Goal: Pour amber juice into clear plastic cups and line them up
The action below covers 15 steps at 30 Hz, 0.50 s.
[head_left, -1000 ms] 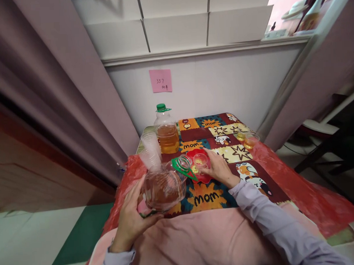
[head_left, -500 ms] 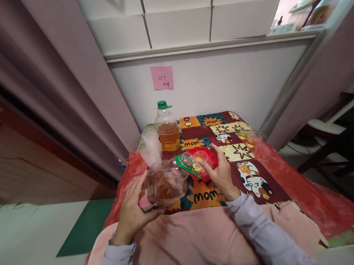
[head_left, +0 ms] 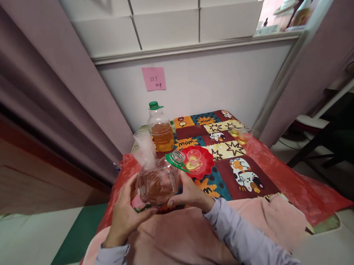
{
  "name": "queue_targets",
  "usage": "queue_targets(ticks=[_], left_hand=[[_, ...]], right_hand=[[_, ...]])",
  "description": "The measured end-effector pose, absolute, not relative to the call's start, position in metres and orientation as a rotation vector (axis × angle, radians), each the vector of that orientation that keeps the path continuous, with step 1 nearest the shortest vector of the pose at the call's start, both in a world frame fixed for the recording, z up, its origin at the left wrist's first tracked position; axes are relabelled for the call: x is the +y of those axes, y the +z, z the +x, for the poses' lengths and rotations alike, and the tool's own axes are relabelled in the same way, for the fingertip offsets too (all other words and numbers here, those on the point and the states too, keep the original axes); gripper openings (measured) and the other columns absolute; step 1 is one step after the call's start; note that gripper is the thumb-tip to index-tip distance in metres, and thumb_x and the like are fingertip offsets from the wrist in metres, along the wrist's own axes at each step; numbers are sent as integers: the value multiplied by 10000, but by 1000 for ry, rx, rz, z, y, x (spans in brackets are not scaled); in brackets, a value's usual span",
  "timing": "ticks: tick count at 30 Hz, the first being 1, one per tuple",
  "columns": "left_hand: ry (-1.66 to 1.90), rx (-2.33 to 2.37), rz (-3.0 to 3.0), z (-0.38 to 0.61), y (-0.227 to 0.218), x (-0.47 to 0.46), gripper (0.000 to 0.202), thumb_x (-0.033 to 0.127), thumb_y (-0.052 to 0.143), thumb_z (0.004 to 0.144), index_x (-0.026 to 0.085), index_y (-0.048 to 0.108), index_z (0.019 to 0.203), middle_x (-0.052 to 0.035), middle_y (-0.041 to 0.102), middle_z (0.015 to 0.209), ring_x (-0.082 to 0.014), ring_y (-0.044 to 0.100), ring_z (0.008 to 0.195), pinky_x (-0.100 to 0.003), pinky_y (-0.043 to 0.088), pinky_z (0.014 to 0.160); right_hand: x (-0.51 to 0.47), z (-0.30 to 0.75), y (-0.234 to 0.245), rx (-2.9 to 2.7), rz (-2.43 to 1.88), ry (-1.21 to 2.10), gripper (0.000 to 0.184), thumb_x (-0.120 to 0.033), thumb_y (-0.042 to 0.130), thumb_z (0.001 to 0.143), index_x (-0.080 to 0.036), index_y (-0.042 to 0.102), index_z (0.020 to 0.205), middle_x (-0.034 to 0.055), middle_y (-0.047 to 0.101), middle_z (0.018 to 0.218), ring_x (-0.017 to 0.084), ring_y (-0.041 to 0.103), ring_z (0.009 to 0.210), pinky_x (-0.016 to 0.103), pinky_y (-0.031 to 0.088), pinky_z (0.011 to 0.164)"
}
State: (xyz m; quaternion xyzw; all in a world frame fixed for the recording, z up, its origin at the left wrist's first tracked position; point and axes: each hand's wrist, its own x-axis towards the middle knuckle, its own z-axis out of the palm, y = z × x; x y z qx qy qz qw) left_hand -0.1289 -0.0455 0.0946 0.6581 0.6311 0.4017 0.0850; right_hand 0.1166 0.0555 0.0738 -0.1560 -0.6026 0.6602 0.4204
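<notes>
Head view, bottle (head_left: 157,185): between the hands, tilted, neck (head_left: 177,157) toward one o'clock.
Left hand (head_left: 124,213): cupped round the base end, eight o'clock.
Right hand (head_left: 193,194): curled on its four-o'clock side.
Handling: probably light, thin-walled, easily dented; support base and shoulder.
Cup (head_left: 194,158): two o'clock, on red plate (head_left: 208,171); likely flimsy.

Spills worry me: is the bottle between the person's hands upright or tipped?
Tipped: the bottle slants, its green-ringed neck leaning to the right, toward the red dish.
</notes>
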Motion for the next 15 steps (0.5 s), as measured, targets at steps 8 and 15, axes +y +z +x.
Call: queue_targets(ticks=[8,15], left_hand=[[1138,1854,1981,-119,100,-41,1092,744,989,643,230,604,1526,-199,737,1506,-432,731,1376,-605,582,1161],[1234,1886,2052,-123,106,-49,1191,1013,850,560,243,720,1459,-204,734,1542,-487,681,1444,-663,494,1260]], right_hand=[[73,125,55,-1542,-420,1702,1295,-666,1147,341,-241,688,1475,159,772,1440,443,658,1487,596,479,1320],[61,130,49,-1515,-458,1636,1309,-701,1128,423,-263,636,1555,163,715,1534,434,630,1523,576,460,1339]])
